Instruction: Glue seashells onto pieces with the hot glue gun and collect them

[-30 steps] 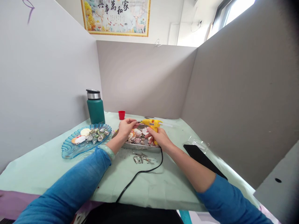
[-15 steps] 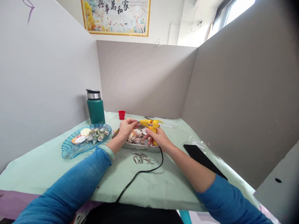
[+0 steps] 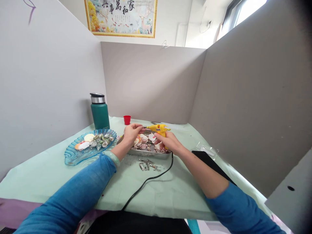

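My right hand [image 3: 168, 142] grips a yellow hot glue gun [image 3: 159, 129] by its handle, with the nozzle pointing left. A black cord [image 3: 148, 179] runs from the handle down to the front edge of the table. My left hand [image 3: 132, 132] pinches something small and dark just off the nozzle; its kind is too small to make out. Under both hands is a metal tray [image 3: 156, 155] of seashells [image 3: 144, 143], partly covered by them. In front of the tray lies a loose pile of small metal clasps or pins [image 3: 148, 165].
On the left, a blue shell-shaped dish [image 3: 70, 158] holds shells. Behind it stands a green bottle [image 3: 99, 113], with a red cup [image 3: 127, 120] nearby. A black flat object [image 3: 202, 156] and clear plastic bag [image 3: 207, 149] lie right. Grey partitions [image 3: 153, 81] enclose the table.
My right hand has drawn the glue gun slightly to the right, so its nozzle sits farther from my left fingers. The cord shifted right with it. My left hand has barely moved.
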`<action>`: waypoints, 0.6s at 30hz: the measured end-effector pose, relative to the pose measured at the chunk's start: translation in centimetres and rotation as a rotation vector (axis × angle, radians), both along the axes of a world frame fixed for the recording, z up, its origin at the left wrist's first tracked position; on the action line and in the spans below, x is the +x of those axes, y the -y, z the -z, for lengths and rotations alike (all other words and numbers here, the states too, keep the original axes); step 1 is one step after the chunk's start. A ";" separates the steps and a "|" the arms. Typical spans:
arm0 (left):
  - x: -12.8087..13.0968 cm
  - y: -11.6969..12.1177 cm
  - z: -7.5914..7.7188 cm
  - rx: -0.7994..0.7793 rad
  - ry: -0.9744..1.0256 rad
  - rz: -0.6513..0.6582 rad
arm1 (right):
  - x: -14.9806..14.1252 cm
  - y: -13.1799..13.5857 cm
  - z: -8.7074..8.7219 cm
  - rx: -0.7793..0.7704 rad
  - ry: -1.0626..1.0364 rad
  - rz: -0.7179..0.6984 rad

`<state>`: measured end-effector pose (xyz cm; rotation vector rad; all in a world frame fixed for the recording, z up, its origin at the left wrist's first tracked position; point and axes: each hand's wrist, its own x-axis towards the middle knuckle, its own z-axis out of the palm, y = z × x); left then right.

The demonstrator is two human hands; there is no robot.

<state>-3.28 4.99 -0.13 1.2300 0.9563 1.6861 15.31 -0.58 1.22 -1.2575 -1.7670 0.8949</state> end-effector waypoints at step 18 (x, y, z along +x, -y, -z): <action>0.1 0.2 -0.2 -0.003 -0.009 0.006 | 1.3 -2.1 -4.2 0.254 0.990 -0.082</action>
